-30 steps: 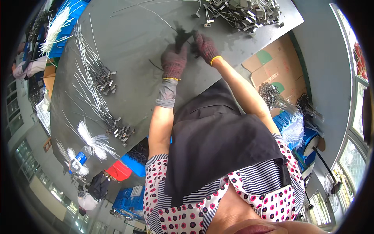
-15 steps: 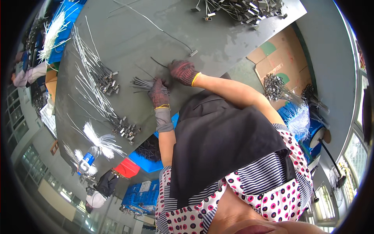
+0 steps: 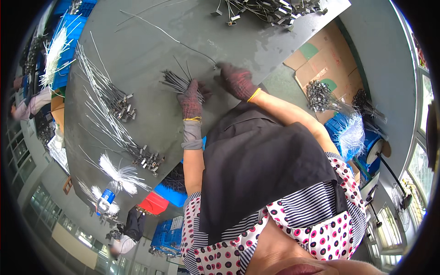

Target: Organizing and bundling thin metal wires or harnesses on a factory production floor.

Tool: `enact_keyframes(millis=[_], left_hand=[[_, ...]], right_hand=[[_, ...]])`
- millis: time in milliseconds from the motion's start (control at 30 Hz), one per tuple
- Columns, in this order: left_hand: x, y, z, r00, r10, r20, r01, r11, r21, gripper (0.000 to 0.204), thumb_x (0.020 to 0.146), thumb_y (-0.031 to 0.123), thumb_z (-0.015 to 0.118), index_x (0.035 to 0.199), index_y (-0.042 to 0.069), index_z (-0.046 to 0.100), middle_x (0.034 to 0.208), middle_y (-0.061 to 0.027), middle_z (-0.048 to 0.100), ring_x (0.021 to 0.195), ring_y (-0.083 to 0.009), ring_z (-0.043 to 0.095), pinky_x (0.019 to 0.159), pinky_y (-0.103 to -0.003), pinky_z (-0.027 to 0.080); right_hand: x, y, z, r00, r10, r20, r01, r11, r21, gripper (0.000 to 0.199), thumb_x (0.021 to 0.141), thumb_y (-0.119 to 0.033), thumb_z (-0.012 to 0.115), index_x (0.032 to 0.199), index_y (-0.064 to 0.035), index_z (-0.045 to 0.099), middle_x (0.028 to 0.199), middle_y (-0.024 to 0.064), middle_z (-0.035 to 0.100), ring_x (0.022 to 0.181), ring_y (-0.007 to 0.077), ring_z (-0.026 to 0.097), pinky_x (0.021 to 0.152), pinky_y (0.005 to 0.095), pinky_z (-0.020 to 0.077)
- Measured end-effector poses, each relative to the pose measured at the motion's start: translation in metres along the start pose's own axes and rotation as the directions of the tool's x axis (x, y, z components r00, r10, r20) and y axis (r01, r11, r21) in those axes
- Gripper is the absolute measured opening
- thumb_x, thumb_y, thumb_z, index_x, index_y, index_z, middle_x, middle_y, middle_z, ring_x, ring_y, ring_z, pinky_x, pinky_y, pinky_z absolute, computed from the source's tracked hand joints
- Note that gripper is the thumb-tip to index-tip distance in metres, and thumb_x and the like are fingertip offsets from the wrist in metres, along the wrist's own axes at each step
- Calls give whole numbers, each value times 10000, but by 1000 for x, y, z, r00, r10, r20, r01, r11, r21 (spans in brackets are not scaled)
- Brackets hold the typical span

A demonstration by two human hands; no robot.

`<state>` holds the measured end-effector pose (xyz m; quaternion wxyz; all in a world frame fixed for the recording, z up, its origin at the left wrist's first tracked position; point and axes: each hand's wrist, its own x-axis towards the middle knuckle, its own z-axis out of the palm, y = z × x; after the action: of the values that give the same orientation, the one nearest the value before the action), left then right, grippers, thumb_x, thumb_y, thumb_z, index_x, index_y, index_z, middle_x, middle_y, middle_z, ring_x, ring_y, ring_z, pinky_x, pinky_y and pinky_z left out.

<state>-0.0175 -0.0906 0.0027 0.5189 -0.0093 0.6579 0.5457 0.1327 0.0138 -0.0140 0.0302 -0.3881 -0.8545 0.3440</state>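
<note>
Both hands are drawing nearer the table edge; left hand (image 3: pixel 191 98) is clamping the dark wire bundle (image 3: pixel 176 82). Right hand (image 3: pixel 236 80) is resting curled, grip unclear. Finished bundles (image 3: pixel 114 103) are lying left; the unsorted pile (image 3: pixel 270 9) is waiting.

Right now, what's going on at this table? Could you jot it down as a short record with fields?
surface: grey table
left hand: gloved, resting on a bundle of dark thin rods
right hand: gloved, at the end of a long wire
table's left side: rows of pale wires with metal end pieces
far edge: heap of metal clips
</note>
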Motion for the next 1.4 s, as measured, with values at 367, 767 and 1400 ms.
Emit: enact_keyframes(millis=[367, 767, 1400], left_hand=[[88, 8, 45, 968, 205, -145, -82, 805, 588, 289, 781, 294, 803, 766, 38, 668, 625, -27, 587, 487, -145, 534, 446, -323, 442], [53, 25, 41, 980, 147, -135, -85, 919, 385, 226, 922, 256, 670, 944, 31, 659, 753, -46, 642, 599, -165, 615, 559, -315, 528], [-78, -7, -21, 704, -346, 620, 117, 918, 379, 274, 885, 88, 656, 1142, 0, 688, 1147, -79, 687, 1012, -200, 638, 936, -343, 495]], right_hand=[[27, 19, -18, 996, -39, 77, 47, 994, -98, 298, 892, -169, 591, 1187, -156, 623, 1144, 151, 651, 1029, 370, 660, 820, 473, 544], [70, 47, -50, 900, 95, -425, -66, 994, 82, 268, 890, -309, 594, 1050, -114, 684, 945, 181, 698, 912, 385, 678, 762, 482, 541], [91, 76, -116, 943, 315, -112, -308, 949, 70, 285, 765, -235, 608, 884, -2, 723, 842, 225, 679, 807, 357, 681, 762, 447, 536]])
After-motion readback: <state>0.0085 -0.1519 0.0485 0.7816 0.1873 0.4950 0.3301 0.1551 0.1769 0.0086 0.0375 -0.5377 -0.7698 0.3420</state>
